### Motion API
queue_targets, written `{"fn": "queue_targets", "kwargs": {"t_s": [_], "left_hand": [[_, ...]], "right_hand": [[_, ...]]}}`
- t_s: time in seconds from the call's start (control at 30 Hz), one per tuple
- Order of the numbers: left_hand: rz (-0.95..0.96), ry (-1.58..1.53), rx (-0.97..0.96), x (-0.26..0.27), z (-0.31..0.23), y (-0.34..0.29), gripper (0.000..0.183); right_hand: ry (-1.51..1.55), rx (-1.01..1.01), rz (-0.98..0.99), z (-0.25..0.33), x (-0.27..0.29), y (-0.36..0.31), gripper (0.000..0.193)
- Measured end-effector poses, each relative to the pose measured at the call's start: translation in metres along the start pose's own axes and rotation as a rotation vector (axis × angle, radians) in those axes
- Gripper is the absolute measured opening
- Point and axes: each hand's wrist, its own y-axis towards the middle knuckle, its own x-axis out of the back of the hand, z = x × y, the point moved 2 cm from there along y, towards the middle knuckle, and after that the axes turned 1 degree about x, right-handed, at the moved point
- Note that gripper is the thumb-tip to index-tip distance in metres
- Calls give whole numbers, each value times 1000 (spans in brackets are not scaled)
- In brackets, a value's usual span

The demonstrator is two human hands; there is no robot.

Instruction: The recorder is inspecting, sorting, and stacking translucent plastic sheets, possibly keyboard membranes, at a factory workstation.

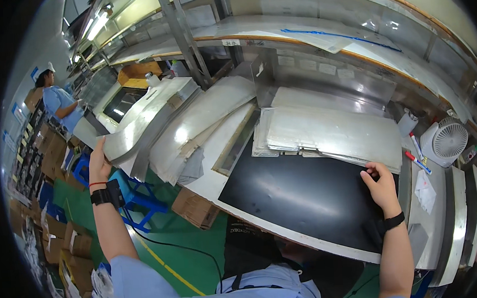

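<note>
My left hand (99, 163) is closed at the near left end of a long silvery metal panel (134, 134), which lies on a stack of similar panels. Its fingertips are partly hidden at the panel's edge. On the right, my right hand (382, 188) hovers over a black mat (285, 192), fingers loosely curled and thumb apart, with nothing visible between them. Just beyond its fingertips is the corner of a pile of flat metal sheets (330, 134). Between the two piles, more thin metal sheets (196, 121) lie fanned out, some overlapping.
A shelf (308, 33) carrying a blue strip (341, 38) runs above the bench. Markers (417, 161) and a white fan (446, 140) stand at the right. Below left are a blue stool (135, 199) and a cardboard box (195, 207). A person (60, 102) stands far left.
</note>
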Motion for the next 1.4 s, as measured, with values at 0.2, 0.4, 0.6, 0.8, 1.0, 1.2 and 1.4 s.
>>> {"fn": "queue_targets", "kwargs": {"t_s": [0.2,0.4,0.6,0.8,1.0,1.2,1.4], "left_hand": [[110,-360,177,0,16,-3,38],[282,85,93,-25,6,-37,39],[132,-188,20,-5,-2,-23,35],[-40,-494,-102,-16,32,-72,33],[-134,128,-727,-31,76,-164,49],[-11,302,-802,-104,91,-254,52],[575,-763,151,-208,108,-297,67]], "right_hand": [[47,38,97,19,-1,6,29],[24,128,202,58,6,7,29],[106,219,238,108,5,8,30],[76,298,245,136,4,-6,31],[315,307,318,160,-25,-23,35],[818,148,451,200,-84,-42,72],[1429,18,114,233,-111,-47,96]]}}
